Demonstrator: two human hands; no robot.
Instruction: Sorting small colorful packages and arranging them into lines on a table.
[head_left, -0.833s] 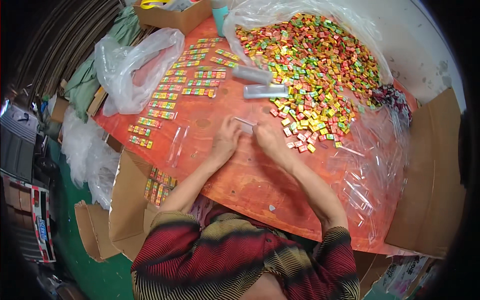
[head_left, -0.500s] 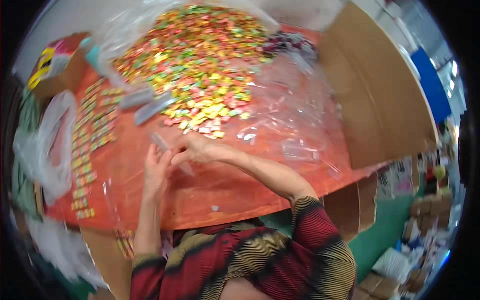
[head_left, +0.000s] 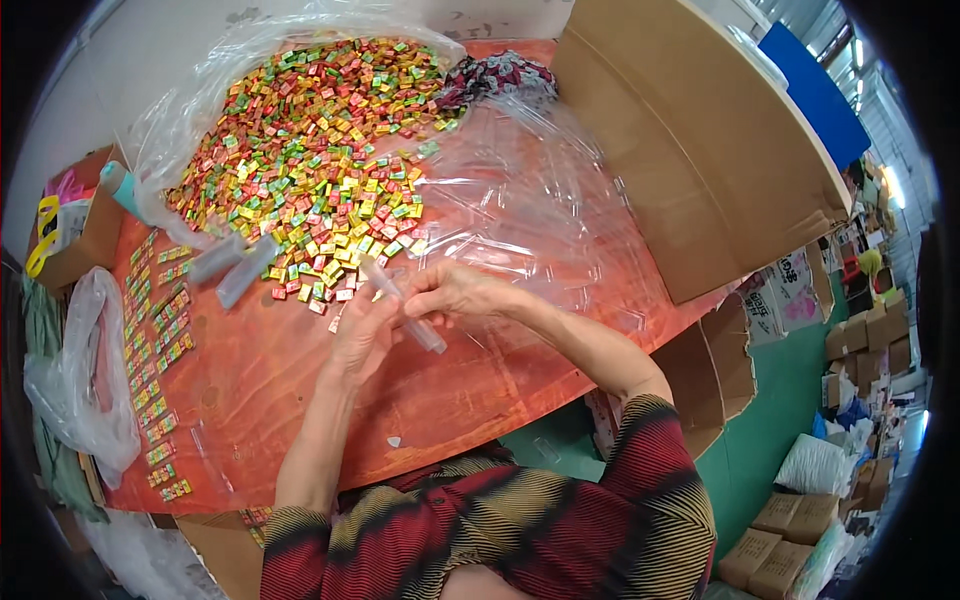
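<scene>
Slanting between left grip and right grip, clear tube protrudes

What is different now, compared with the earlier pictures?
The view swung right. The left hand and right hand moved rightward along the near edge of the colourful pile, still holding clear plastic. The pile, rows of small packs and two clear containers stayed.
</scene>
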